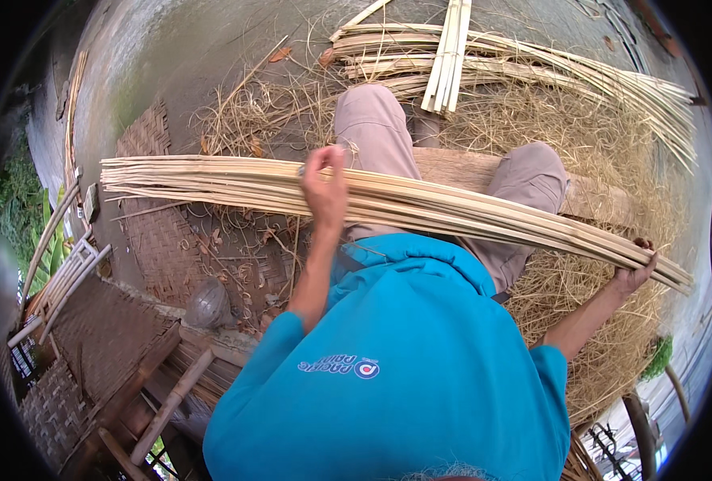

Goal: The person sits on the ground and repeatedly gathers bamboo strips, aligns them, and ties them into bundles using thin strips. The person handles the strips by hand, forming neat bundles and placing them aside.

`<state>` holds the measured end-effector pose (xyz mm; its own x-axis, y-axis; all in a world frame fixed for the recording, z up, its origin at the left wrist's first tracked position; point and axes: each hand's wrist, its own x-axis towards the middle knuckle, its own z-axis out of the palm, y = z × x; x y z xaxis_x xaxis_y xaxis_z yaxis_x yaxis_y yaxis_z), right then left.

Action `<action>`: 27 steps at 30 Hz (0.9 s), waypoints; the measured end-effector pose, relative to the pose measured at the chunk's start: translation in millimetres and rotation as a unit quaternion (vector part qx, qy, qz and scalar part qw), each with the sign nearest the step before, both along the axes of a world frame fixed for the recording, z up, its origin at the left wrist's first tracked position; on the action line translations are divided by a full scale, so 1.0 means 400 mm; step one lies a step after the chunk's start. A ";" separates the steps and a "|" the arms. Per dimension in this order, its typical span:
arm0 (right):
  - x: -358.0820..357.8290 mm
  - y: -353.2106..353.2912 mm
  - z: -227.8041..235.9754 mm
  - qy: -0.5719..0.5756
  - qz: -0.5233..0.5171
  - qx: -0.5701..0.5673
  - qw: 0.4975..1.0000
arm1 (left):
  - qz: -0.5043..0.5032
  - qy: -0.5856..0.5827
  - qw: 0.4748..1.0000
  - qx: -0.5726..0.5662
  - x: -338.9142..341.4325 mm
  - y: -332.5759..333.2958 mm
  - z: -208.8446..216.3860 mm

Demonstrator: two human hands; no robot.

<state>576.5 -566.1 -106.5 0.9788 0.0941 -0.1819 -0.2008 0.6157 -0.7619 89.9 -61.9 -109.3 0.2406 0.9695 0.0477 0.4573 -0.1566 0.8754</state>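
A long bundle of split bamboo strips lies across my thighs, its left end fanned slightly apart. My right hand is wrapped round the bundle close to its right end. Over the bundle's left half is my left hand, slightly blurred. Its fingers are curled together at the upper edge of the strips, and whatever they pinch, if anything, is too small to make out. Thin pale shavings show beside those fingers.
Beyond my knees, more bamboo strips lie in a spread pile, with a short bundle across them. Curly shavings heap at the right. A wooden log lies under my legs. Woven mats and a bamboo frame are at the left.
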 end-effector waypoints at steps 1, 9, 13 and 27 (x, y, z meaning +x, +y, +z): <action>-0.006 0.008 0.006 0.017 -0.030 -0.017 0.999 | 0.128 -0.044 0.990 -0.030 -0.077 0.039 -0.027; 0.016 0.014 0.047 0.021 -0.020 -0.053 0.998 | 0.239 -0.517 0.740 -0.358 -0.487 0.121 -0.323; 0.007 0.005 0.142 -0.017 0.012 -0.041 0.999 | 0.046 -0.738 0.615 -0.273 -0.344 0.203 -0.295; 0.071 0.070 0.001 0.113 -0.290 -0.587 0.748 | 0.126 -0.698 0.601 -0.368 -0.291 0.135 -0.307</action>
